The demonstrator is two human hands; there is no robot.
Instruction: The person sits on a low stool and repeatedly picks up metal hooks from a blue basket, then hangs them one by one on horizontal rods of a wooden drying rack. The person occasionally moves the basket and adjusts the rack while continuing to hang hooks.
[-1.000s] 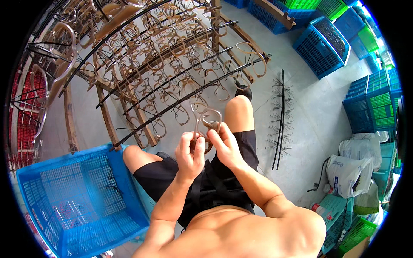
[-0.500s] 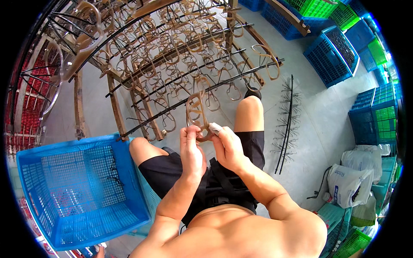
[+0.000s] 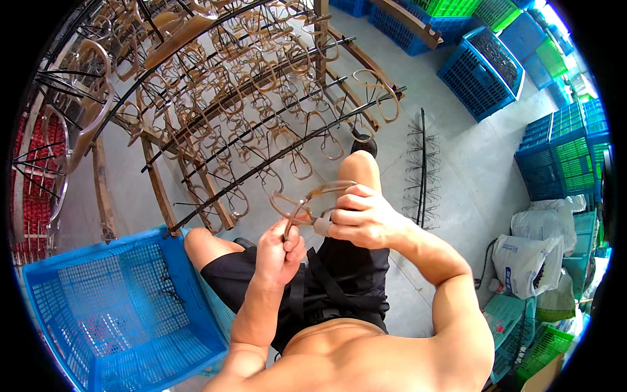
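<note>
Between my two hands, above my lap, is a translucent brown eyeglass frame (image 3: pixel 326 189), turned sideways with its rims pointing away from me. My left hand (image 3: pixel 279 253) is closed in a pinch on the near part of the frame. My right hand (image 3: pixel 361 217), back upward, has its fingers curled around the right side. A whitish cover wraps my right thumb. The fingers partly hide the frame. Ahead stands a wooden rack (image 3: pixel 160 179) with black rods (image 3: pixel 287 151), from which many similar brown frames (image 3: pixel 287 140) hang.
A large blue plastic basket (image 3: pixel 124 353) stands at my left. On the floor to the right lies a black rod with wire prongs (image 3: pixel 423 170). Farther right are a blue crate of dark pieces (image 3: pixel 473 81), stacked crates (image 3: pixel 562 153) and white plastic bags (image 3: pixel 522 261).
The eyeglass frame has turned from upright to sideways. My right hand has moved right and rolled its back upward; my left hand has lowered slightly. The view has shifted a little.
</note>
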